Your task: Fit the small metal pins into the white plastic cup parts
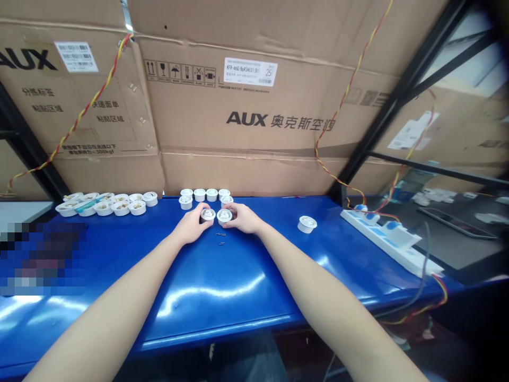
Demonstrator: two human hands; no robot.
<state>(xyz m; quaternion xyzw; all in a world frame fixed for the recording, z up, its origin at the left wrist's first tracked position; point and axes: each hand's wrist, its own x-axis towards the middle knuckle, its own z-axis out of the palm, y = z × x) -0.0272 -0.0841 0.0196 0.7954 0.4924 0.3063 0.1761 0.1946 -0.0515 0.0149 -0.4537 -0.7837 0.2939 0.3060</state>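
My left hand [195, 225] is closed round a small round white plastic housing [208, 215] near the middle of the blue table. Right beside it, my right hand [243, 217] grips a matching white housing [225, 216]. The two pieces sit side by side, their round faces turned up toward me. Just in front of them lie several small dark screws [221, 234]. Behind my hands stand more white housings [199, 194] in a row, and one at the right is partly covered by my right fingers.
At the left, two rows of white housings [137, 207] carry a teal screwdriver-like tool [90, 204] across them. A single housing [307, 224] stands to the right. A white power strip [392, 241] lies along the right edge. Large cardboard boxes [246, 143] wall off the back.
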